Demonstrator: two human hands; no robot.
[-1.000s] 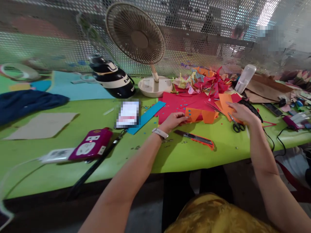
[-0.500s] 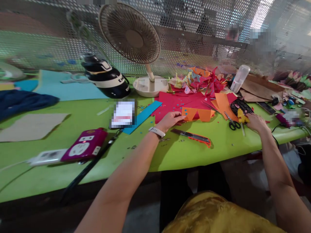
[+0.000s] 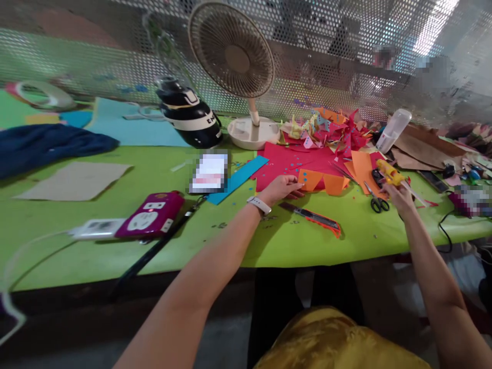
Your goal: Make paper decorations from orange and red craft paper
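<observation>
My left hand [image 3: 282,188] pinches the left end of a folded orange paper strip [image 3: 333,183] with blue dots, at the front edge of the red paper [image 3: 284,160]. Farther right, my right hand [image 3: 397,197] is wrapped round a yellow glue gun [image 3: 389,172] with a pale glue stick pointing down to the right. Black-handled scissors [image 3: 378,203] lie just left of that hand. An orange cutter knife [image 3: 315,219] rests on the green tabletop in front of the strip. A flat orange paper [image 3: 361,169] lies behind the scissors.
A white fan [image 3: 253,132] stands at the back, beside a black bottle [image 3: 194,123]. Left are a phone [image 3: 209,171], a blue strip [image 3: 240,179] and a purple power strip [image 3: 154,215]. Behind the red paper is a pile of folded paper shapes [image 3: 330,128]; a clear bottle [image 3: 394,130] leans nearby.
My right hand has closed round the glue gun and lifted it from the table, turning it. My left hand still holds the orange strip. The view has shifted slightly left.
</observation>
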